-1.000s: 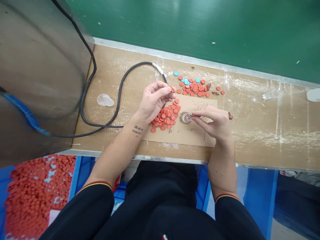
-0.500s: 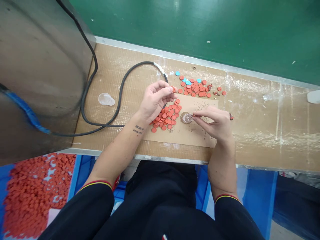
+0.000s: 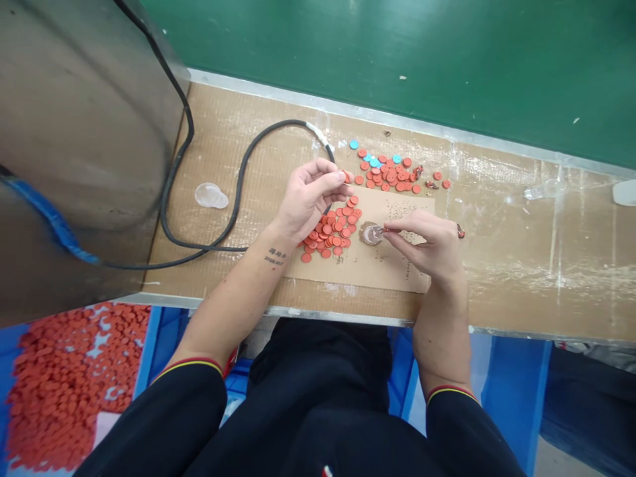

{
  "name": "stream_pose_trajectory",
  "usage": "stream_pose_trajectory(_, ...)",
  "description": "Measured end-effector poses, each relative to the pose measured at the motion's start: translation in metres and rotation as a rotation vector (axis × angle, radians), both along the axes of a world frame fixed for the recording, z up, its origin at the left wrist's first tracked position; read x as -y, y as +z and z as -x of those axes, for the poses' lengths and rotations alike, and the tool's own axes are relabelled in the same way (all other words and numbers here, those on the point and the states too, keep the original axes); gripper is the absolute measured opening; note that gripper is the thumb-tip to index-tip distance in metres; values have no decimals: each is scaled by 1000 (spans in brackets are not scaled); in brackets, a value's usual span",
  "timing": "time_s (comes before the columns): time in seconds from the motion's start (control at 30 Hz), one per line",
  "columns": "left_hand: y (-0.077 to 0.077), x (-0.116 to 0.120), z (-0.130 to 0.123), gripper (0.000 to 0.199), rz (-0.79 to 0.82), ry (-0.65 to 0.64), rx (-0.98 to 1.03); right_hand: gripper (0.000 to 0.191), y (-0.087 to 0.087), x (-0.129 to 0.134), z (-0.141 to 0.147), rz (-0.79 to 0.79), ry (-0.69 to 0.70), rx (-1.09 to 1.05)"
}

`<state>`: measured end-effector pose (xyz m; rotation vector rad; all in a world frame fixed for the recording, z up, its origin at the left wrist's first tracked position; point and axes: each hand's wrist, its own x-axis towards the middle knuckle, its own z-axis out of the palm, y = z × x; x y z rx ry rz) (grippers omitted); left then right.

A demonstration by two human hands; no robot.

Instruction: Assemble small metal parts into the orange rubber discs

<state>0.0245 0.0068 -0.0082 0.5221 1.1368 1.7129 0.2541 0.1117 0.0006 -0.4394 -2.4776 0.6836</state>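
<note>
My left hand (image 3: 311, 202) pinches a red disc (image 3: 346, 176) between thumb and fingertips, above a heap of red discs (image 3: 330, 232). Those lie on a cardboard sheet (image 3: 358, 271). My right hand (image 3: 422, 242) pinches something small and thin at a round brownish stack (image 3: 370, 234), and its fingertips partly hide it. Beyond the sheet lies a scatter of red discs (image 3: 385, 173) with several blue discs (image 3: 370, 158). A small red-and-metal piece (image 3: 460, 231) sits just past my right hand.
A black cable (image 3: 238, 192) curves across the cardboard-covered bench, and clear plastic caps (image 3: 211, 196) lie beside it. A steel panel (image 3: 74, 132) stands at the left, a green wall (image 3: 397, 53) runs behind, and a blue bin (image 3: 74, 384) of red discs sits below left.
My view has shifted slightly. Both hands stay in nearly the same place, still pinching.
</note>
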Motion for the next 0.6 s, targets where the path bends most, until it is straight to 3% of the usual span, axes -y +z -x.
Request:
stream_pose_trajectory(0.47,-2,0,0,26,-7,-1,8,6,2,1,1,28,-19,-27)
stream_pose_trajectory(0.6,4,3,-3,34,-82,-52,-25,5,5,4,2,108,-59,-236)
